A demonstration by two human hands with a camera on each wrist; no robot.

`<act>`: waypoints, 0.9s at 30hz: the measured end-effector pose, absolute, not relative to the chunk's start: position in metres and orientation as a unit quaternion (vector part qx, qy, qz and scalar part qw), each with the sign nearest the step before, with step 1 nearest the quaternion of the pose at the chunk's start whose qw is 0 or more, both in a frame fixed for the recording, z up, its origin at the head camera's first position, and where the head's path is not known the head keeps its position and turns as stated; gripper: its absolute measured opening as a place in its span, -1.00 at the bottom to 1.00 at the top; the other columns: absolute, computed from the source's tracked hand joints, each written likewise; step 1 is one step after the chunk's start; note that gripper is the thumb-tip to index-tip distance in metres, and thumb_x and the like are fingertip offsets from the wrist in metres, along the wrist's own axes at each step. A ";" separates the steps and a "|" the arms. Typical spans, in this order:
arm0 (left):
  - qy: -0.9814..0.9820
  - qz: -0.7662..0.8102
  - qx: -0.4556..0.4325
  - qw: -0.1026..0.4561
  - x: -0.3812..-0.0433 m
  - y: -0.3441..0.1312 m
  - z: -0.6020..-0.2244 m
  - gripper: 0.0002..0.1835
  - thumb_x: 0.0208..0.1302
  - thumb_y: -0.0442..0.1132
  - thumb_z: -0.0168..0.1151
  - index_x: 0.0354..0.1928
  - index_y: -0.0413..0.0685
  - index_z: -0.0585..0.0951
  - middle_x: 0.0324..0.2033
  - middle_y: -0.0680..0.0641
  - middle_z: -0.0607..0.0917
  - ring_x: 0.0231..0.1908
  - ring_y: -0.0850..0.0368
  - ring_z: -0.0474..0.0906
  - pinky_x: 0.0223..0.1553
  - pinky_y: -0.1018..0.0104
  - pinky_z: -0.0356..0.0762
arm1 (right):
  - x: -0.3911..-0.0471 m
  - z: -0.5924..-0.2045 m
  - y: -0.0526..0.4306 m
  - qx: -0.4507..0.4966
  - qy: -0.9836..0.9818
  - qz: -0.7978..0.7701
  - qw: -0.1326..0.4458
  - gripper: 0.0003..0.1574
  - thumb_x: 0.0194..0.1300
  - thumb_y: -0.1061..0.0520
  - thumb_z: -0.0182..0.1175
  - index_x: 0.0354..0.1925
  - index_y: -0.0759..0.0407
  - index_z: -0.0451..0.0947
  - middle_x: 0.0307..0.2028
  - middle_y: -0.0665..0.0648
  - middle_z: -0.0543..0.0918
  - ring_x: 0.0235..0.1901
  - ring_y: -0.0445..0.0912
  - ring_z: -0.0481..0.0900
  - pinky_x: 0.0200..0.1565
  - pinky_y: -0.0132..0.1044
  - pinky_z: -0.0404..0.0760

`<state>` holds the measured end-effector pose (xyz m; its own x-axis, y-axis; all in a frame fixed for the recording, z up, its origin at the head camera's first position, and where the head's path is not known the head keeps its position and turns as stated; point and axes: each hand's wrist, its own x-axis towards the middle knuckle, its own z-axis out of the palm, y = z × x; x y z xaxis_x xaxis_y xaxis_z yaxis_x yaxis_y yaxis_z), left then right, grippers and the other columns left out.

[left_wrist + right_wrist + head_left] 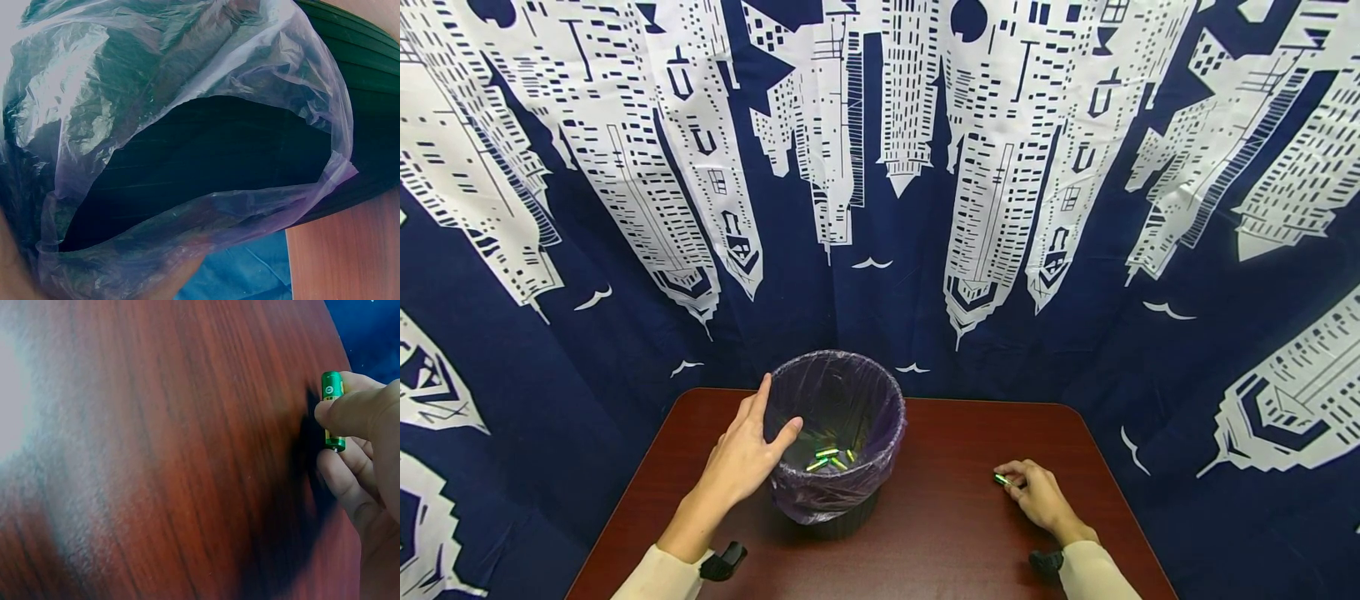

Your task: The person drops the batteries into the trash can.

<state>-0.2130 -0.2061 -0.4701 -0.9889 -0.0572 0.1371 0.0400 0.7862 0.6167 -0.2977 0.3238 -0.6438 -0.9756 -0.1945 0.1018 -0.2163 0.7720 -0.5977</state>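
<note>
A dark ribbed trash bin [848, 523] lined with a thin purple plastic bag [880, 467] stands on the table. My left hand [747, 446] holds its left rim, thumb over the opening and fingers along the outer side. In the left wrist view, bag film [206, 219] covers part of the fingers. Several green-and-gold batteries [827, 454] lie at the bottom of the bin. My right hand [1037, 496], off to the right, pinches one small green battery [334, 381] between thumb and fingers, close over the tabletop.
The reddish-brown wooden table [955, 467] has rounded far corners. Behind it and at both sides hangs a navy curtain [865, 317] printed with white buildings and birds. A dark strap-like device [724, 562] sits at each wrist, beside cream sleeves.
</note>
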 end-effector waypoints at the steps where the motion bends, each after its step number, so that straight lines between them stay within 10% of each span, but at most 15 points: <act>1: -0.942 -0.326 0.004 0.074 -0.213 -0.206 -0.470 0.12 0.69 0.37 0.22 0.96 0.08 -0.08 0.79 -0.39 0.29 0.55 -0.59 0.59 0.47 -0.65 0.57 | -0.298 -0.643 0.323 0.111 -0.941 0.320 0.023 -0.61 0.45 0.42 0.51 0.10 0.06 0.90 -0.09 0.06 0.80 -0.16 -0.20 0.73 -0.09 -0.37 0.73; 27: -0.942 -0.328 -0.003 0.077 -0.213 -0.207 -0.470 0.13 0.69 0.38 0.22 0.96 0.05 -0.07 0.79 -0.40 0.30 0.52 -0.58 0.62 0.45 -0.63 0.60 | -0.309 -0.586 0.285 0.171 -0.908 0.375 0.071 -0.50 0.45 0.49 0.50 0.27 0.19 0.83 -0.06 0.11 0.78 -0.11 -0.16 0.79 -0.07 -0.39 0.86</act>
<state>-0.2125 -0.2072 -0.4698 -0.9882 -0.0451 0.1466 0.0556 0.7854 0.6165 -0.3087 0.2847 -0.5858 -0.9315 -0.2581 0.2564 -0.3638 0.6606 -0.6567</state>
